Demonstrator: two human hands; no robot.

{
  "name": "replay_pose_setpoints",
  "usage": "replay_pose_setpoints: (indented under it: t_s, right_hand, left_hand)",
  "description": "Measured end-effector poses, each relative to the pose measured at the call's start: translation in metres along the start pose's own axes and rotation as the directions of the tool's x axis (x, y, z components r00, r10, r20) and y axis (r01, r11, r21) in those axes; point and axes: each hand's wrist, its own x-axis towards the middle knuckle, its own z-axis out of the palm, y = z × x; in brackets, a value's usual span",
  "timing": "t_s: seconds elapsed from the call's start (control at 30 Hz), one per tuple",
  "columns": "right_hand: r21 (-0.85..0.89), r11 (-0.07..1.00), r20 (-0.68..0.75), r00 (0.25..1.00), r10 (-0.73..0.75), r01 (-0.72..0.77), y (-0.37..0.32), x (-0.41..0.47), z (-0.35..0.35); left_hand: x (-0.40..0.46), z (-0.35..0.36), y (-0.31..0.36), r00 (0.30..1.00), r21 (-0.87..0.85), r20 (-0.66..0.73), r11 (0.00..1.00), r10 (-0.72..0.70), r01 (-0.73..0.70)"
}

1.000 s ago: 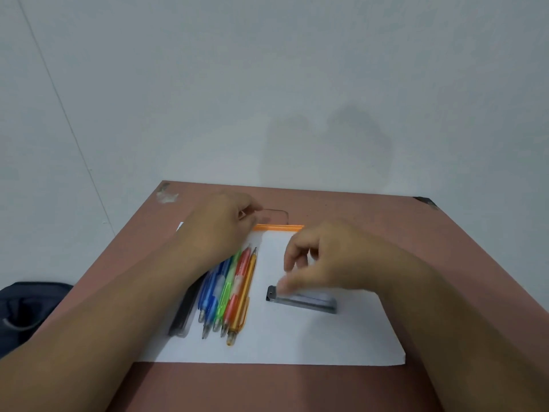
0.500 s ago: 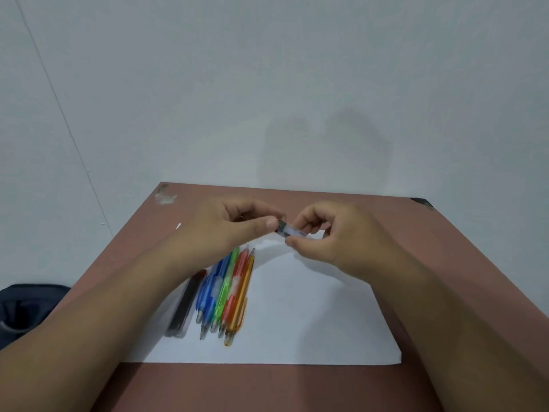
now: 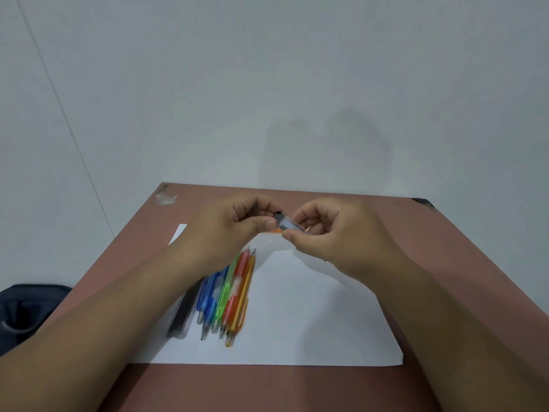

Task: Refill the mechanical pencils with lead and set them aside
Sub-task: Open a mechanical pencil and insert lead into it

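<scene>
The lead case [image 3: 285, 223] is held above the paper [image 3: 312, 316], pinched by the right hand [image 3: 332, 236], while the left hand [image 3: 234, 226] pinches its dark cap end. Ease the cap off gently, case level, so no lead spills. The pencils [image 3: 228, 292] lie below on the paper, untouched.

1. Five mechanical pencils [image 3: 228, 295]: two blue, one green, one red, one orange.
2. Two lead cases: one clear [image 3: 286, 223], one dark [image 3: 182, 316].
3. One white paper sheet [image 3: 312, 322].
4. Two hands: left [image 3: 234, 224], right [image 3: 332, 233].
5. One dark bag [image 3: 26, 310].
</scene>
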Motion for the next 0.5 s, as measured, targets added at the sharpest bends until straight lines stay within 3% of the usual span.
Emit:
replay_pose_setpoints:
  t_s: [0.27,0.5]
  right_hand:
    - [0.065,0.997,0.019,0.999,-0.038,0.037,-0.0012,-0.0005,0.0]
    - [-0.228,0.968,0.024,0.994,-0.104,0.106,0.0058,0.0038,-0.0031]
  left_hand:
    - [-0.0021,-0.0013,0.0074,0.999,-0.082,-0.049,0.997,0.003,-0.007]
    - [-0.0028,0.0069,0.01,0.981,-0.097,-0.192,0.995,-0.03,0.012]
